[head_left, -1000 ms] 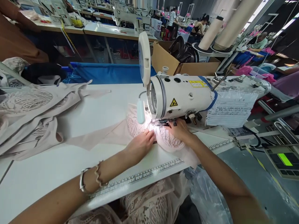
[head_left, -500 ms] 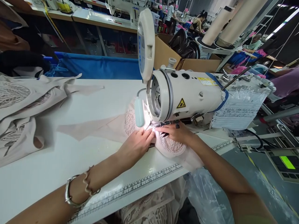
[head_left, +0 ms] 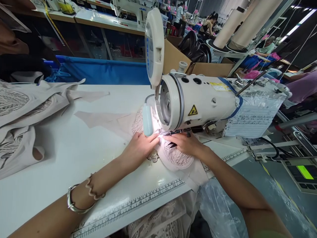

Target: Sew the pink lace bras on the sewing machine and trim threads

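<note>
Left hand (head_left: 138, 147): fingers close together, tips down on the lace piece (head_left: 179, 158) at the stitching area; can't tell if they pinch or just press. Right hand (head_left: 187, 143): fingers stretched left over the same piece, tips just right of the needle zone. A dark pointed tool (head_left: 171, 144) pokes out under the right fingers; grip on it is hidden.

Key geometry: the piece lies under both hands, long axis running from far left to near right across the front of the sewing machine (head_left: 200, 102). The stitching area sits between the two sets of fingertips, both close. Right hand is on the nearer lace panel; left is nearer the far panel, partly behind the light-blue part (head_left: 148, 120). A sheer tail trails left on the white table (head_left: 121, 96); the other end reaches the near edge, past the printed ruler (head_left: 133, 205).

Further out: garment pile (head_left: 15, 110) at left, handwritten sheet (head_left: 250, 115) on the machine's right, cardboard box (head_left: 210, 69) behind.
</note>
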A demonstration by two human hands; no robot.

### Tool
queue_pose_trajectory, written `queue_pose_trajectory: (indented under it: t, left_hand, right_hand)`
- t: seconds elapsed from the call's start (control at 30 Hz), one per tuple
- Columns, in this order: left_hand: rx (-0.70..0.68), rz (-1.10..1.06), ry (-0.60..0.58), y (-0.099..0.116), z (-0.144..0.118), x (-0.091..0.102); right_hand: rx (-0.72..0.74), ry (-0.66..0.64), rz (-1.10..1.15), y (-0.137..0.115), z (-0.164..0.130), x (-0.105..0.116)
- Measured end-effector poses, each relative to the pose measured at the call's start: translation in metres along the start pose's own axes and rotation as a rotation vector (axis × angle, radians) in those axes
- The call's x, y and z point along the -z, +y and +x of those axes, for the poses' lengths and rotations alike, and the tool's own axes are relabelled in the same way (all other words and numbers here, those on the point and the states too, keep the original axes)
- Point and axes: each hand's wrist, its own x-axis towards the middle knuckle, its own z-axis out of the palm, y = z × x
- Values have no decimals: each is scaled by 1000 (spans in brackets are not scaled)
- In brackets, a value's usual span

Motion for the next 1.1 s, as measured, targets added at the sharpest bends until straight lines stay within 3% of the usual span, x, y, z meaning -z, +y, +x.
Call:
queue_pose_trajectory:
  t: [0.3, 0.47, 0.57, 0.67, 0.8, 0.97, 1.1]
  left_hand:
    - [-26, 10, 114, -11, 4, -5]
    - [30, 67, 87, 23, 2, -2]
    - [80, 127, 44, 50, -4, -11]
    - [82, 216, 26, 61, -9, -21]
    - [-26, 260, 33, 50, -11, -24]
    - [-87, 116, 127, 25, -12, -22]
    - [-97, -70, 96, 1, -10, -18]
  right_hand:
    - [-100, 31, 152, -7, 3, 0]
    - [-351, 59, 267, -9, 10, -7]
    - [-416, 123, 227, -4, 8, -17]
    - [-279, 181, 241, 3, 3, -24]
    - [-43, 225, 253, 10, -3, -31]
    - [40, 252, 177, 12, -1, -42]
    - [48, 266, 184, 7, 2, -43]
